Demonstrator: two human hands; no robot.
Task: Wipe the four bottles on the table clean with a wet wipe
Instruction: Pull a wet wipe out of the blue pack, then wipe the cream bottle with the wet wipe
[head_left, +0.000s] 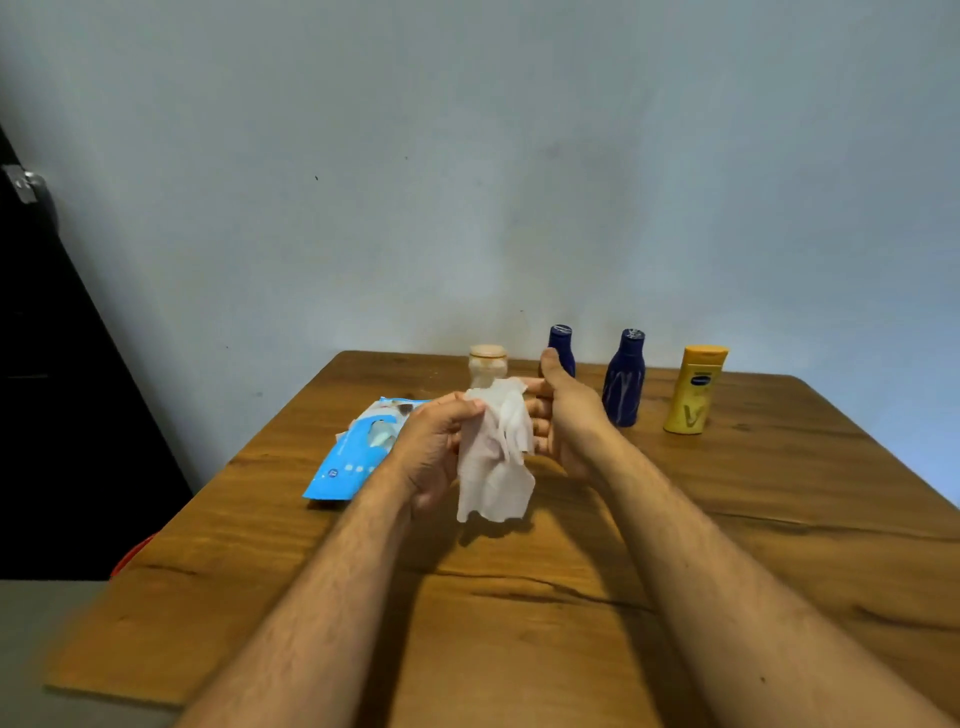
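Both hands up over the middle of the table (519, 597), wet wipe (496, 452) between them, clear of the wood

Left hand (434, 441) pinches the wipe at its top edge, fingers curled onto it; the sheet hangs crumpled below, loose end dangling. Likely held high so it can fall open before use

Right hand (563, 415) just right of the wipe, thumb up, fingers bent toward the sheet; whether they actually grip it or only touch the edge I cannot tell, the cloth hides the tips. Looks like it is there to spread or fold the wipe

Blue wipe pack (353, 457) lies flat to the left, near the left wrist, flap end toward the bottles

Four bottles stand upright in a row at the far side, well apart from each other: pale jar-like bottle (487, 366) furthest left, partly behind the wipe; dark blue bottle (562, 351) behind the right thumb; second dark blue bottle (624, 379); yellow bottle (693, 389) furthest right

None held; wiping seems not yet begun. Pale bottle sits closest to the hands, a fair first pick
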